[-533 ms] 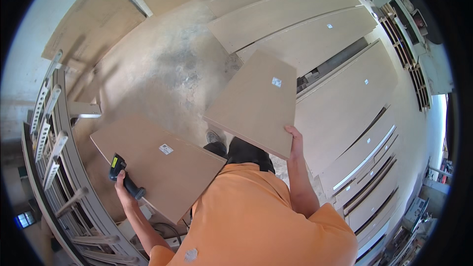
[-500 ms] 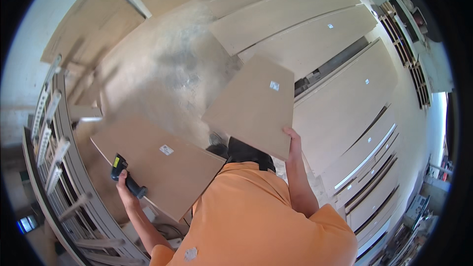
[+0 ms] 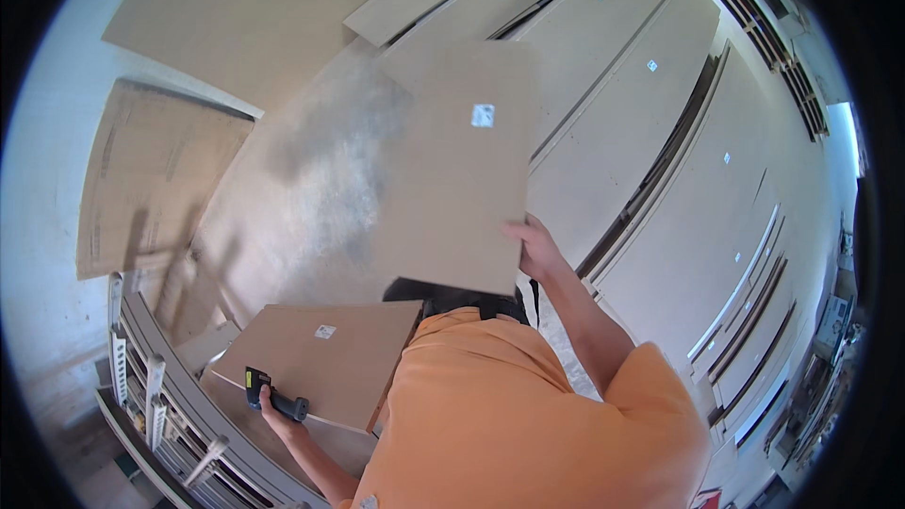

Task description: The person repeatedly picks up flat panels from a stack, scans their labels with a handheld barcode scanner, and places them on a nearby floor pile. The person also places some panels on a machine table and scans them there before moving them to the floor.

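Panel (image 3: pixel 457 179), upper centre of frame, extends up and left from the right hand (image 3: pixel 538 247) gripping its edge, long axis near-vertical; left hand (image 3: pixel 275 417), lower left, grips a scanner (image 3: pixel 282 402).

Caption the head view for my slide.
Left hand holds a black pistol-shaped scanner; right hand grips a flat brown rectangular board.

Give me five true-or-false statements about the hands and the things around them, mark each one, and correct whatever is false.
1. The left hand holds a dark handheld scanner. True.
2. The right hand holds nothing. False: it grips a tan panel by its right edge.
3. That panel carries a white label. True.
4. The person's shirt is blue. False: it is orange.
5. A grey frame stands on the person's left. True.
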A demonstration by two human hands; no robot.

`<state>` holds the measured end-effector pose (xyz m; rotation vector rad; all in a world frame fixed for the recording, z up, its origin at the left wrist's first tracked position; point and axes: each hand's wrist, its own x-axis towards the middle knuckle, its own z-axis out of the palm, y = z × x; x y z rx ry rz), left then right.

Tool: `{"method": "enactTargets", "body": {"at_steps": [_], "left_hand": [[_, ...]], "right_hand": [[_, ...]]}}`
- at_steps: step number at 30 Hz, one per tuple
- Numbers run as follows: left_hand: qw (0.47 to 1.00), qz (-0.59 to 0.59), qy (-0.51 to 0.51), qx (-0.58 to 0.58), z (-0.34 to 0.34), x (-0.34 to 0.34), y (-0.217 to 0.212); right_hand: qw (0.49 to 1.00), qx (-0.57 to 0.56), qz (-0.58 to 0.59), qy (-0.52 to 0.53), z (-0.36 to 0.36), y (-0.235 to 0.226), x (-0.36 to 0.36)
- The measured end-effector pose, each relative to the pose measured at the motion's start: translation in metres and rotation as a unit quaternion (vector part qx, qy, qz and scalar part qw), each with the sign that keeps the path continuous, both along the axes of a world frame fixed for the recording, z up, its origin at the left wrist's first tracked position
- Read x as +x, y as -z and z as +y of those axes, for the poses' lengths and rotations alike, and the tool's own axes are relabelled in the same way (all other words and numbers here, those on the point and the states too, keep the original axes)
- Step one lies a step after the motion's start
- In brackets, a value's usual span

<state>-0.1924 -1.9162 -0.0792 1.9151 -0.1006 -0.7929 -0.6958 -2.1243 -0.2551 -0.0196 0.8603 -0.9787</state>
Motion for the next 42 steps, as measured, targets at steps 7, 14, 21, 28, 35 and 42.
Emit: {"method": "enactTargets", "body": {"at_steps": [7, 14, 21, 28, 35, 42], "left_hand": [[0.999, 0.016, 0.008, 0.026, -0.146, 0.071, 0.039], [0.993, 0.043, 0.074, 0.083, -0.313, 0.132, 0.097], [0.979, 0.038, 0.169, 0.107, -0.425, 0.143, 0.093], [0.934, -0.031, 0.337, 0.115, -0.487, 0.112, 0.123], [0.821, 0.141, 0.553, 0.028, -0.537, 0.017, 0.065], [0.696, 0.186, 0.693, 0.012, -0.597, -0.246, -0.072]], "right_hand": [[0.981, 0.052, 0.164, 0.087, -0.171, 0.108, 0.151], [0.961, 0.138, 0.183, 0.154, -0.32, 0.268, 0.224], [0.96, 0.144, 0.06, 0.232, -0.386, 0.35, 0.21], [0.684, -0.211, 0.564, -0.411, -0.294, 0.277, 0.28], [0.823, 0.008, 0.534, -0.192, -0.106, 0.106, 0.246], [0.945, 0.1, 0.213, 0.228, -0.002, -0.051, 0.088]]}}
